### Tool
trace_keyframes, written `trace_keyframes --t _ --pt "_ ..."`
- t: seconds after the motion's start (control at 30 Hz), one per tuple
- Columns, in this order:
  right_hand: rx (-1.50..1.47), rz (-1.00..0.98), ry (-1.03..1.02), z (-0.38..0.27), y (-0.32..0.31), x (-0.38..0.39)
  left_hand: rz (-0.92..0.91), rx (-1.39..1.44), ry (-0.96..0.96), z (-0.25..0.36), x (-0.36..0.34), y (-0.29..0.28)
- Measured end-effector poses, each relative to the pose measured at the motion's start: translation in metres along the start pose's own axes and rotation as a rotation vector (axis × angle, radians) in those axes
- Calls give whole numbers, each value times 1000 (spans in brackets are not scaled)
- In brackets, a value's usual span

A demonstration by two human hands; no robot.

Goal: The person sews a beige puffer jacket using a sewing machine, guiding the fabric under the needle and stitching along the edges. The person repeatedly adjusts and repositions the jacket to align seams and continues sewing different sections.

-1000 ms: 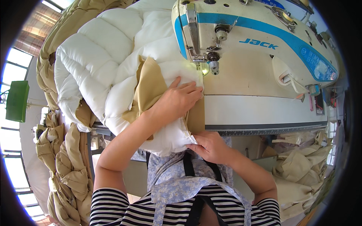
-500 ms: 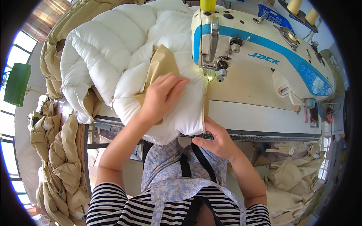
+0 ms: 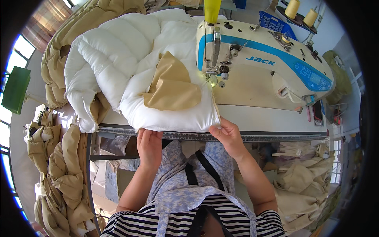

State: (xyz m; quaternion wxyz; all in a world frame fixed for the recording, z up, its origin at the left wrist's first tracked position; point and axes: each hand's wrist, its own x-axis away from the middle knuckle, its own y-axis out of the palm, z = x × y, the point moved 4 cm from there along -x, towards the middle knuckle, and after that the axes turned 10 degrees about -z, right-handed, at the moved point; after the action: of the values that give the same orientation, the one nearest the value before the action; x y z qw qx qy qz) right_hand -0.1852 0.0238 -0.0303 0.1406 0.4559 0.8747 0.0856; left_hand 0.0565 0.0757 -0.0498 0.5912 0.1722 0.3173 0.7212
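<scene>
A puffy white quilted garment piece [image 3: 112, 49] is spread over the sewing table, its right edge running beneath the needle area of the sewing machine [image 3: 272, 65]. A loose tan fabric flap [image 3: 171, 89] lies on top of it. My left hand [image 3: 150, 148] is at the garment's near edge, fingers together and closed on it, with the fingertips partly hidden. At the near right corner, my right hand [image 3: 229, 136] pinches the garment between thumb and fingers. A small light glows beside the presser foot, which is partly hidden by the white fabric.
A ruler strip [image 3: 181, 136] runs along the table's front edge. Tan padded pieces [image 3: 69, 170] hang at the left, and more tan fabric [image 3: 304, 177] is heaped below right. Thread cones [image 3: 292, 8] and a blue basket [image 3: 276, 23] stand behind the machine. A green lamp-like panel [image 3: 15, 90] is far left.
My left hand has come off the tan flap and down to the garment's near edge, leaving the flap uncovered and spread wider. My right hand stays by the near right corner, now pinching it.
</scene>
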Motion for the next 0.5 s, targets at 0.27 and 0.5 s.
trace_keyframes --t 0.27,0.5 --pt "-32 11 172 22 2 -2 -443 288 -268 10 2 40" --pt "-64 -28 111 16 -2 -1 -438 280 -790 -32 -32 17"
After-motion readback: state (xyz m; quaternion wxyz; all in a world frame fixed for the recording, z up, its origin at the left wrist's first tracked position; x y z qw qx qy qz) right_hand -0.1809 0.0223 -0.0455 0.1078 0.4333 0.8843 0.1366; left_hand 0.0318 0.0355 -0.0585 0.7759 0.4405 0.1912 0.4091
